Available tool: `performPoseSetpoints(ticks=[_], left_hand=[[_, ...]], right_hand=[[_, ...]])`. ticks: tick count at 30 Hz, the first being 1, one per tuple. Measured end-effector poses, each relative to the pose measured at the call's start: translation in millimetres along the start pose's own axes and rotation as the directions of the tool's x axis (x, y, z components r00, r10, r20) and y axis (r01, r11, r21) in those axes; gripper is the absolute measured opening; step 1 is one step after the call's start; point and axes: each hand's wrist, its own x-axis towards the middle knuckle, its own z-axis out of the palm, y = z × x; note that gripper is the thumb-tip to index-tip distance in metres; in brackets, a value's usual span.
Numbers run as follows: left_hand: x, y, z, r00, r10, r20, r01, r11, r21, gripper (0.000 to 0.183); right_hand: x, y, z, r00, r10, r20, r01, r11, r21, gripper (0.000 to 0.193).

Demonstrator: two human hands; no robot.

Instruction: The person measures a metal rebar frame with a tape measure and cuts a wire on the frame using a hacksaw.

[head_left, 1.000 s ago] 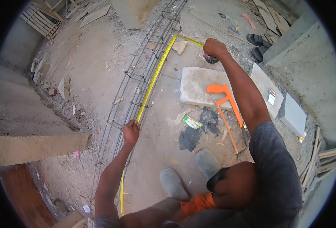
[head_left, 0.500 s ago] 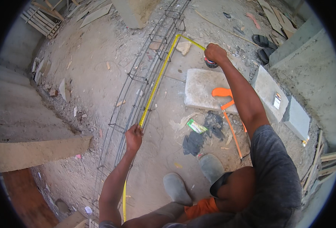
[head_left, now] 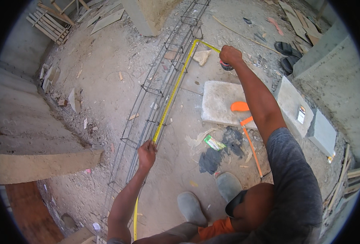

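A yellow measuring tape [head_left: 168,97] runs along the top of a long steel rebar cage [head_left: 143,87] lying on the ground. My left hand [head_left: 147,154] pinches the blade against the cage's near part, and the blade continues below it toward the lower edge. Ahead to the right, my right hand [head_left: 231,55] is closed around the tape's red and black case [head_left: 226,66], mostly hidden by the fingers. Between the cage and that hand the blade bends sharply. Below my right forearm an orange hacksaw [head_left: 251,142] leans by a pale concrete block [head_left: 220,101], partly hidden by the arm.
Grey shoes [head_left: 191,208] stand near dark plastic scraps [head_left: 210,160] and a green wrapper [head_left: 214,142]. Two grey blocks [head_left: 322,130] lie on the right, with black sandals [head_left: 287,49] farther off. Concrete columns [head_left: 141,16] and a low ledge [head_left: 45,164] border the dirt floor.
The whole view has shifted slightly, with things sitting a little lower and to the right. Both hands keep their hold on the tape, with little visible movement along the cage.
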Motion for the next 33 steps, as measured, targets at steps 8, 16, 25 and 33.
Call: performPoseSetpoints(ticks=[8,16,25,33], left_hand=[[-1.0,-3.1,1.5,1.0,-0.023,-0.012,0.023,1.0,-0.002,0.03],[-0.7,-3.1,2.3,0.999,-0.035,-0.007,0.035,0.999,-0.012,0.03],[-1.7,-2.2,1.8,0.998,-0.06,0.004,0.06,0.998,-0.033,0.032],[-0.9,-3.7,1.5,0.998,-0.058,0.001,0.058,0.998,-0.034,0.031]], right_hand=[[4.9,1.3,5.4,1.0,0.008,-0.008,-0.008,1.0,-0.009,0.033],[8.3,6.1,11.2,1.0,-0.005,-0.012,0.005,1.0,-0.011,0.032],[6.9,6.7,12.7,0.999,-0.024,-0.036,0.023,0.999,-0.022,0.032],[8.3,7.0,14.6,0.999,-0.021,-0.035,0.02,0.999,-0.041,0.032]])
